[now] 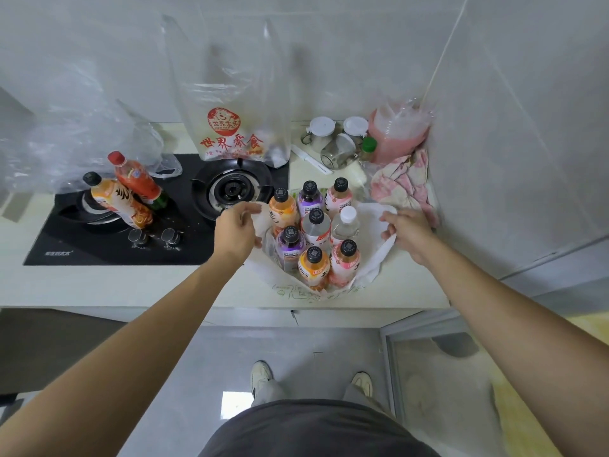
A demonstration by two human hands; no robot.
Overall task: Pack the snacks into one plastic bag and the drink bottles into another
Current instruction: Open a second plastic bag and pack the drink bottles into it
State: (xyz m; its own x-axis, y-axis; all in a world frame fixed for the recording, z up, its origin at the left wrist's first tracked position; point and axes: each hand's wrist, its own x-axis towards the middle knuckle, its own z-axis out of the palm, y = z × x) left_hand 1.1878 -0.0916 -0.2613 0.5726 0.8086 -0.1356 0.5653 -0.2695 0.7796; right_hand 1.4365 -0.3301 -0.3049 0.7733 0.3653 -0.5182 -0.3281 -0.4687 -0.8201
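Countertop (99, 285), pale and matte, with black glass hob (108, 249) inset at left; glossy grey wall tile behind.

Tall clear bag (230, 103), thin crinkled film printed with red characters, upright at the back edge of the right burner (232, 189); only faint orange shapes visible at its base, contents too blurred to name, so the snack half of the task impossible to grade.

White bag (372, 258), soft opaque film with green print along the near edge, spread open on the counter right of the hob. Inside, nine bottles (316, 225) upright, packed touching in three rows: rounded plastic bodies, orange, purple, pink and clear, mostly black ribbed caps, one white cap.

Left hand (235, 232) pinching the bag's left handle; right hand (408, 230) pinching the right handle; hands apart, either side of the cluster, handles not yet gathered.

Still outside, well apart on the left burner: orange-label bottle (120, 206) with black cap and red-capped bottle (136, 178), both tilted and touching each other.

Judged stage: drinks mostly bagged, two bottles left, bag not yet closed.

At back right, unrelated: pink sack of cups (400, 133), glass jars (333, 136) with white lids, crumpled floral cloth (405, 183).
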